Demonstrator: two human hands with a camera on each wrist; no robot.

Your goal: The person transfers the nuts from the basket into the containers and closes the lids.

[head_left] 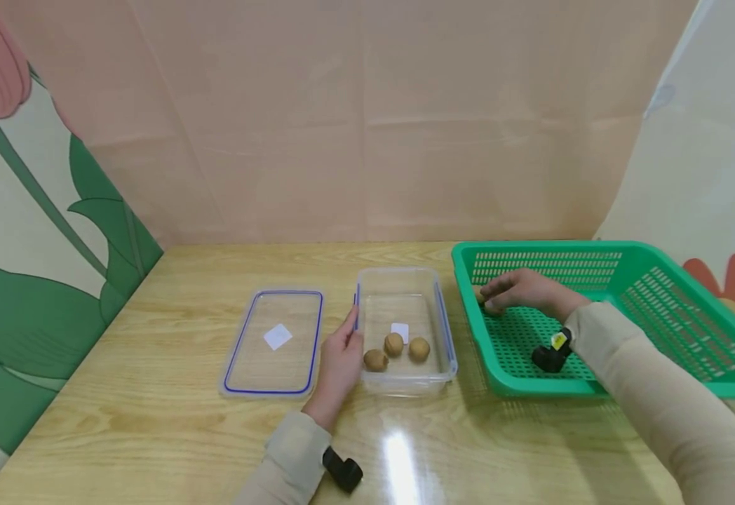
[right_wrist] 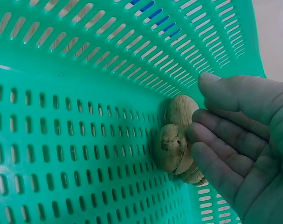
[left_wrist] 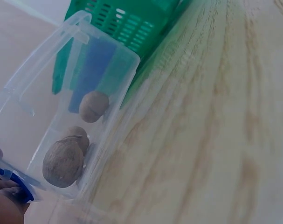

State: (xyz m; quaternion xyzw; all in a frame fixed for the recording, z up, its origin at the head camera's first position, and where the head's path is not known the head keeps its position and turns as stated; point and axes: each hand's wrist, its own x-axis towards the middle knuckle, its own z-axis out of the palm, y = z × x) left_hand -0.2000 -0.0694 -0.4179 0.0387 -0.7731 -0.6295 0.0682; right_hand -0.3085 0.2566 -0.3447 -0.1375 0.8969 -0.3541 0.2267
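Observation:
A clear plastic box [head_left: 405, 386] stands mid-table with three walnuts [head_left: 419, 349] in its near part. My left hand [head_left: 341, 358] holds the box by its left side; in the left wrist view, curled fingers [left_wrist: 6, 193] show beside a blue strip on the wall. Inside the green basket [head_left: 550, 389], my right hand [head_left: 522, 293] reaches into the left corner. The right wrist view shows a small cluster of walnuts [right_wrist: 171, 149] against the basket wall. Fingertips of the right hand meet or nearly meet them, thumb held apart, nothing gripped.
A clear lid [head_left: 292, 372] with a blue seal lies left of the box, a white paper square [head_left: 277, 337] on it. Another pale square [head_left: 400, 331] shows in the box. Behind the wooden table [head_left: 172, 421] hangs a pinkish sheet [head_left: 361, 140].

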